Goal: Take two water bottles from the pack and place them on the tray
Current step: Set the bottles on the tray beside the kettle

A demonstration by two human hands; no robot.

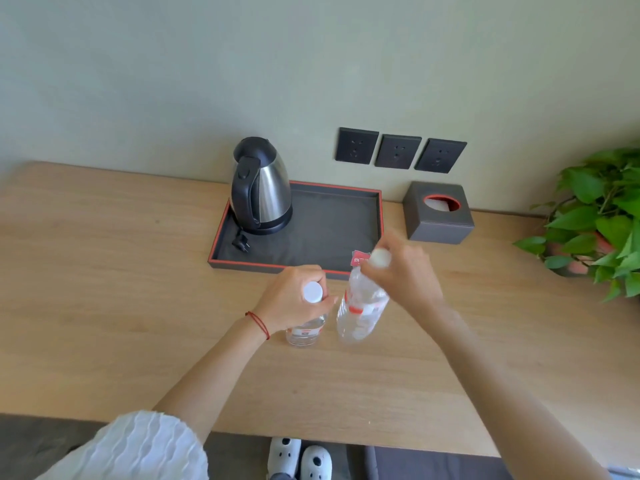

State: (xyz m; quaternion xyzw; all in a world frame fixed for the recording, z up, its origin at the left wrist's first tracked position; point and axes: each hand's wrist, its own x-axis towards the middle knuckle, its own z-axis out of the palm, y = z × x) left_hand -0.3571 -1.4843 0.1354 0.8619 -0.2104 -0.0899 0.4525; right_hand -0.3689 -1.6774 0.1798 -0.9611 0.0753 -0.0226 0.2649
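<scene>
Two clear water bottles with white caps and red-and-white labels are over the wooden desk, just in front of the tray. My left hand [292, 299] grips the neck of the left bottle [304, 332], which stands upright on the desk. My right hand [401, 271] holds the right bottle [360, 310] by its top; this one is blurred and tilted, its base near the desk. The dark grey tray [325, 230] with a red rim lies behind them; its right half is bare. No bottle pack is in view.
A steel electric kettle [261, 187] with its plug [241, 244] stands on the tray's left part. A grey tissue box [439, 213] sits right of the tray, a potted plant [599, 220] at far right. Wall sockets [398, 150] are behind. The desk's front edge runs near my body.
</scene>
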